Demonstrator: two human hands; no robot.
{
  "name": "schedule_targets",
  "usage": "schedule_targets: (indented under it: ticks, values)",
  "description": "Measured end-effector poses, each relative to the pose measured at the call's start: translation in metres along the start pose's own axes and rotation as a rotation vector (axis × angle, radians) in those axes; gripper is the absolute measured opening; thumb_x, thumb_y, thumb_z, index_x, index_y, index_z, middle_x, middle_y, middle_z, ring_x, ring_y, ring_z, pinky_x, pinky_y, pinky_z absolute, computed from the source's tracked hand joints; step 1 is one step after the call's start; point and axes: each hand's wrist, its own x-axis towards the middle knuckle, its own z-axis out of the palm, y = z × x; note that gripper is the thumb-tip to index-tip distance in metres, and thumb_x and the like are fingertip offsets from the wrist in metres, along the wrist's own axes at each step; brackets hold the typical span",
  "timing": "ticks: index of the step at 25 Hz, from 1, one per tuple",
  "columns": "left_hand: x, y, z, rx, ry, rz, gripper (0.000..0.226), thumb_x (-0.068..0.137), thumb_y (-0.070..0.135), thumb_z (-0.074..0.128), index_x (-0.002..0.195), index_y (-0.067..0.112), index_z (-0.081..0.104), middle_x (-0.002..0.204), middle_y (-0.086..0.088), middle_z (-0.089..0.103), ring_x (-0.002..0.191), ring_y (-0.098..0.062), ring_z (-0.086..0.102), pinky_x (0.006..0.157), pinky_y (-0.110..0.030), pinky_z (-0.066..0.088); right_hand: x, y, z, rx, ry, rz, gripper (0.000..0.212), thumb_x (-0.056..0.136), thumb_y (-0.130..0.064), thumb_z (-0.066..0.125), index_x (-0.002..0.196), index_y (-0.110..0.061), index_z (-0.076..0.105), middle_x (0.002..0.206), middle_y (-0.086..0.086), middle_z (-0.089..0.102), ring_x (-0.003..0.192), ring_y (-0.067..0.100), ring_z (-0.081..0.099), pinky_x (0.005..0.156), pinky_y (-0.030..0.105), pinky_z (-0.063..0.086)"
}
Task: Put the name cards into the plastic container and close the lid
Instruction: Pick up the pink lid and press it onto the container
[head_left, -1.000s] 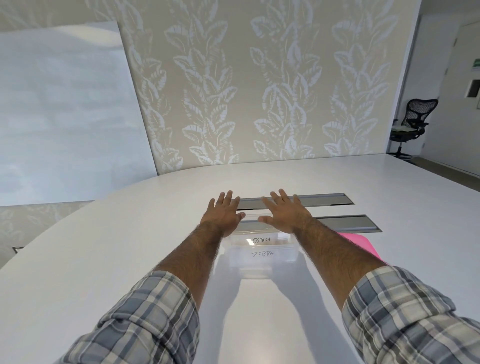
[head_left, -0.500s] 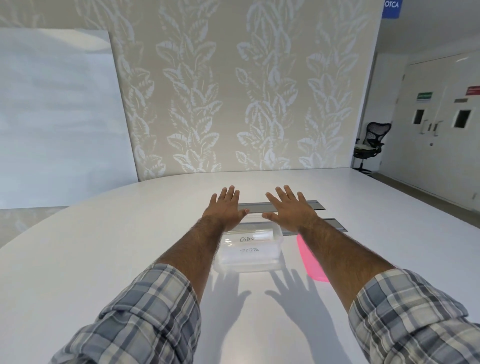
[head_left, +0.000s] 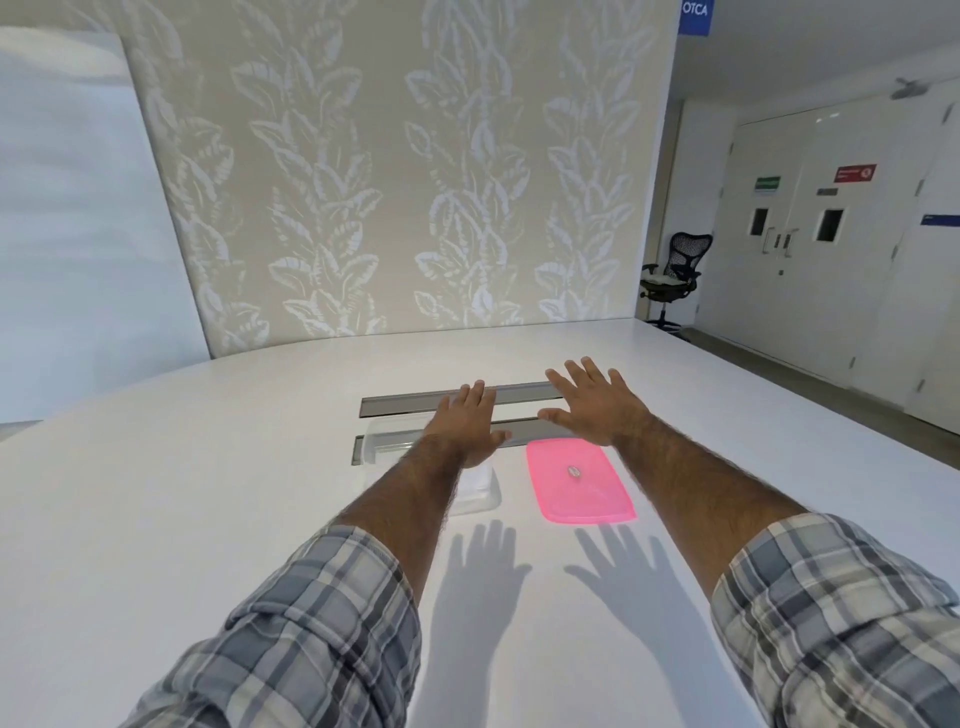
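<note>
While both arms reach forward over the white table (head_left: 156, 519), neither hand holds anything. At far left stands a pale board (head_left: 78, 234) against the leaf-patterned wall (head_left: 389, 182). Two grey strips (head_left: 405, 404) are set into the tabletop, one behind the other. The clear plastic container (head_left: 387, 441) sits on the table left of centre, its far end over the nearer strip; most of it is hidden behind the left forearm, so the name cards inside cannot be made out. The left hand (head_left: 467, 423) is spread flat, palm down, fingers together and extended, above the container's far right part; whether it touches the container cannot be told. The plaid sleeve (head_left: 311, 634) is rolled back on that arm. Just right of the container, apart from it, the pink lid (head_left: 579, 480) lies flat on the table, not on the container. The right hand (head_left: 595, 405) hangs above the table beyond the lid's far edge, palm down, fingers splayed wide, gripping nothing. Shadows of both hands (head_left: 483, 561) fall on the table nearer the person. At far right, a black office chair (head_left: 670, 275) stands beside white double doors (head_left: 800, 244).
</note>
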Motion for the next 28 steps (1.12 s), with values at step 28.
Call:
schedule_targets:
  ticks: [28]
  values:
    - [0.101,0.116,0.137,-0.002,-0.349,-0.498,0.068,0.096,0.063,0.04,0.142,0.014,0.051,0.142,-0.011,0.048,0.128,-0.03,0.048,0.105,-0.043,0.037,0.059,0.135,0.164,0.008,-0.376,-0.116,0.064,0.092,-0.069,0.037,0.129,-0.02,0.051,0.132,0.005,0.061,0.12,0.028,0.055,0.103,0.046,0.033]
